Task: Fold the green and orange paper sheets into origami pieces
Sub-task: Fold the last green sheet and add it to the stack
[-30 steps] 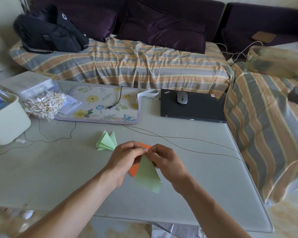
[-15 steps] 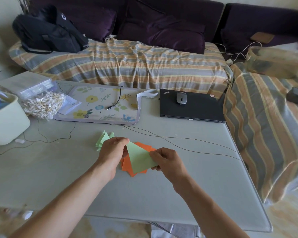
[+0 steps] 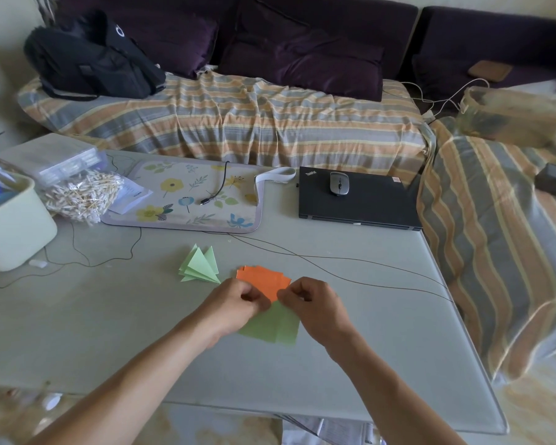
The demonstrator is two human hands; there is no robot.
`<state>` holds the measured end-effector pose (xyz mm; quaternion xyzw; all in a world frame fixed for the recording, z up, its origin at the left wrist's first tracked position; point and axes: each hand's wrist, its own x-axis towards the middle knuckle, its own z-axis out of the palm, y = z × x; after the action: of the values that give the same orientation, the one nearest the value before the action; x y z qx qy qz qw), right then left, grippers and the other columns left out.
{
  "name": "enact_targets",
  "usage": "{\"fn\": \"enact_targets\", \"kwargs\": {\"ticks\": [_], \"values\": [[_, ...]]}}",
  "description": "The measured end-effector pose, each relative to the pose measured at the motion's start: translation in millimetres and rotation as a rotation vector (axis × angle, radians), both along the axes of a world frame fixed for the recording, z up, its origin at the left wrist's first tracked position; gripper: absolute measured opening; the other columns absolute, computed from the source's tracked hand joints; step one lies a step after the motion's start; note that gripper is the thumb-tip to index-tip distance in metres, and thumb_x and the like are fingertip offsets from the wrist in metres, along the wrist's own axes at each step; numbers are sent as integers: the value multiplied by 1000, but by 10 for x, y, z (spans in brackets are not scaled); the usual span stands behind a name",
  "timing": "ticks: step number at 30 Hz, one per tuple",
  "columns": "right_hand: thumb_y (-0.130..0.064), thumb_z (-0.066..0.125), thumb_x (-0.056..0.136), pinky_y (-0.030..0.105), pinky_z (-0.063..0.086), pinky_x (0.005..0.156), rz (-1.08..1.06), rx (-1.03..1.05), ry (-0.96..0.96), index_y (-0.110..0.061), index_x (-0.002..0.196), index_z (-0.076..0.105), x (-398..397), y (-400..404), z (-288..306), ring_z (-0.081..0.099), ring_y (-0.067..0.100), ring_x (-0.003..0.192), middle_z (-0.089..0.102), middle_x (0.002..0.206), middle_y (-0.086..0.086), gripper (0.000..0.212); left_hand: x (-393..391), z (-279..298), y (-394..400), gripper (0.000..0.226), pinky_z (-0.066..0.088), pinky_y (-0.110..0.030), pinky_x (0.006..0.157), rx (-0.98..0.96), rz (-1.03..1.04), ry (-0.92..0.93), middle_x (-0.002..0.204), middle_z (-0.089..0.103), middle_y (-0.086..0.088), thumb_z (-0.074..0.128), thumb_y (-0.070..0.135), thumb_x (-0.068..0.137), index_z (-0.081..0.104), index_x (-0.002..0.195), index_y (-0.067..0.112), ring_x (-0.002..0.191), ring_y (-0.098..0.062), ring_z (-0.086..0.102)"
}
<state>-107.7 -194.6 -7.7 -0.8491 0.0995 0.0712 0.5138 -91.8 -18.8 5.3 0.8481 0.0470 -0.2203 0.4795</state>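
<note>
Hands (image 3: 280, 303) lowered green sheet (image 3: 272, 327) again.

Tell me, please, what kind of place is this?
Most likely a home living room. A sofa with dark purple cushions and a striped cover stands behind a low table, which holds a closed laptop, a floral pad and folded paper.

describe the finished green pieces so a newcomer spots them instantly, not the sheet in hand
On the grey table, look just in front of the floral mat. The folded green pieces lie there, left of the orange stack. Unlike the flat green sheet both hands hold, they fan out in pale pointed triangles, untouched.
</note>
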Motion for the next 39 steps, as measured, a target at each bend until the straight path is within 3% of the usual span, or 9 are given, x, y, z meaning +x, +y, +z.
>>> {"fn": "enact_targets", "kwargs": {"ticks": [4, 7, 12, 14, 17, 22, 28, 33, 39], "values": [[-37, 76, 85, 23, 35, 55, -22, 56, 23, -23, 75, 70, -1, 4, 12, 45, 6, 55, 55, 63, -11, 18, -5, -20, -9, 8, 47, -29, 72, -32, -98, 14, 76, 63, 4, 69, 20, 92, 69, 95, 12, 71, -13, 56], [-37, 78, 83, 27, 42, 59, -33, 76, 29, -26, 82, 70, 3, 17, 27, 55, 11, 65, 65, 73, -3, 14, -9, -17, -16, 7, 48, -32, 74, -46, -165, 22, 72, 64, 5, 68, 18, 92, 69, 95, 12, 70, -13, 57], [-27, 77, 90, 27, 53, 67, -39, 335, 110, -13, 107, 64, -14, 14, 91, 65, 13, 71, 77, 93, 8, 26, 21, 51, -33, 7, 46, -28, 66, -199, 62, 78, 73, 63, -5, 63, 9, 96, 64, 89, 10, 58, -13, 55], [-16, 74, 91, 27, 54, 68, -33, 376, 123, -5, 109, 64, -13, 8, 89, 62, 13, 63, 74, 86, 8, 23, 43, 83, -29, 10, 47, -23, 60, -279, 174, 111, 76, 65, -6, 62, 6, 96, 64, 87, 11, 57, -12, 58], [-6, 71, 90, 29, 54, 70, -25, 374, 122, 1, 104, 64, -2, -12, 75, 59, 13, 59, 71, 78, 5, 17, 53, 99, -29, 12, 48, -27, 65, -342, 220, 148, 75, 69, -8, 62, 7, 93, 68, 84, 12, 64, -16, 61], [-1, 70, 90, 31, 54, 71, 22, 421, 137, 2, 99, 65, -17, -3, 98, 58, 14, 59, 69, 75, 4, 11, 61, 106, -25, 12, 52, -31, 72, -392, 344, 65, 73, 69, -4, 67, 10, 93, 69, 81, 12, 65, -17, 59], [-1, 67, 91, 35, 55, 75, -39, 477, 128, 3, 100, 64, -13, 0, 122, 56, 22, 65, 68, 77, 7, 11, 53, 99, -5, 3, 57, -28, 71, -452, 388, 51, 83, 74, -8, 70, 6, 92, 71, 95, 4, 68, -16, 70], [-2, 65, 91, 35, 53, 73, -68, 498, 103, -5, 94, 68, -18, -14, 145, 53, 22, 64, 65, 71, 5, 5, 62, 138, -7, 8, 56, -27, 64, -483, 410, 69, 78, 74, -9, 64, 4, 94, 68, 91, 10, 67, -19, 71], [3, 59, 94, 29, 52, 71, -33, 557, 48, -14, 97, 69, -25, 17, 211, 53, 18, 66, 59, 71, 5, 21, 86, 179, -13, 8, 54, -27, 64, -564, 499, 97, 74, 72, -8, 64, 1, 93, 66, 91, 9, 65, -18, 69]]}}
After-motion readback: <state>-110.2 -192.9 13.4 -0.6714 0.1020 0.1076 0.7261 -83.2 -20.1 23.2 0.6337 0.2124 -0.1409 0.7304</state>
